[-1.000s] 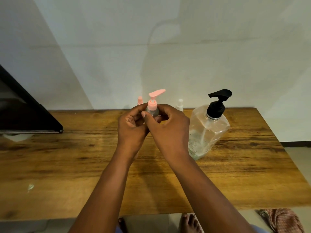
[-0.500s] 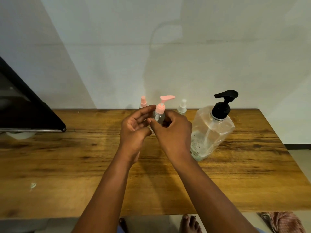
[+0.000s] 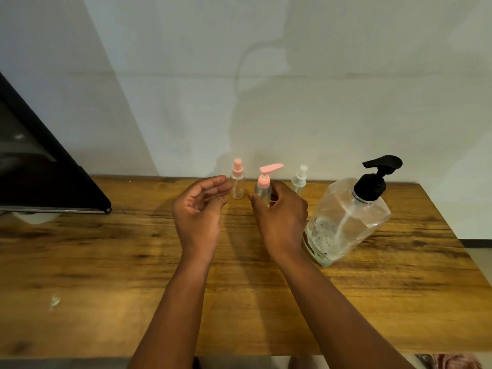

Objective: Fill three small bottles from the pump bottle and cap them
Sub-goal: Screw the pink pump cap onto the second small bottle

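Observation:
My right hand (image 3: 282, 217) grips a small clear bottle with a pink pump cap (image 3: 263, 186), held upright near the back of the wooden table (image 3: 106, 262). My left hand (image 3: 199, 209) hovers just to its left, fingers loosely curled and holding nothing. Behind my left fingers stands a small clear bottle with a pink spray cap (image 3: 237, 179). A small bottle with a white spray cap (image 3: 299, 179) stands behind my right hand. The large clear pump bottle with a black pump head (image 3: 351, 214) leans on the table to the right, nearly empty.
A black slanted panel (image 3: 40, 166) overhangs the table's left end, with a white object (image 3: 34, 218) beneath it. A white wall rises right behind the bottles. A small pale scrap (image 3: 54, 301) lies near the front left. Patterned cloth (image 3: 452, 362) shows on the floor.
My left hand has let go of the pink pump-cap bottle and moved away to the left. My right hand still holds the bottle and has carried it farther toward the back.

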